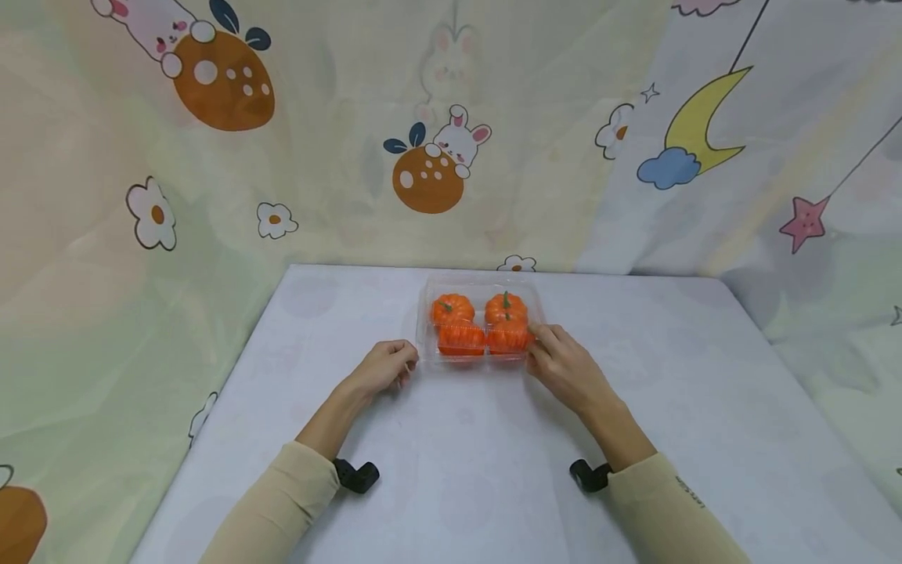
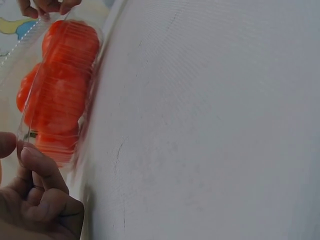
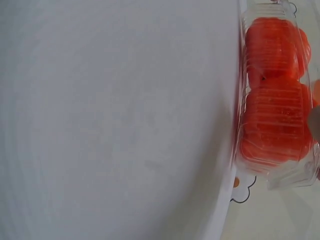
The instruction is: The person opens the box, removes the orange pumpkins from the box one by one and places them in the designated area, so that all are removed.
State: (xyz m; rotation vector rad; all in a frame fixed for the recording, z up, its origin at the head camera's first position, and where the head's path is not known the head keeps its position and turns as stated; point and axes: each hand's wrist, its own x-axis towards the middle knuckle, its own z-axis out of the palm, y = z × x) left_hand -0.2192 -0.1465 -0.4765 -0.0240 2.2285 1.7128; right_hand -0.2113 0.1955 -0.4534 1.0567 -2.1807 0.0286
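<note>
A clear plastic clamshell container (image 1: 479,285) stands near the far edge of the table, holding several small orange pumpkins (image 1: 461,338) in two rows. Green stems show on some of them. My left hand (image 1: 384,366) is at the container's near left corner; the left wrist view shows its thumb and a finger (image 2: 37,162) pinching the rim. At the near right corner, my right hand (image 1: 567,366) pinches the container's edge between thumb and fingers. Only a fingertip (image 3: 314,122) of it shows in the right wrist view. I cannot tell how the lid lies.
A white cloth covers the table (image 1: 465,470). Behind it and at the sides hangs a printed curtain (image 1: 338,157) with rabbits, flowers and a moon. Black wrist cameras (image 1: 358,476) sit on both wrists, next to beige sleeves (image 1: 282,493).
</note>
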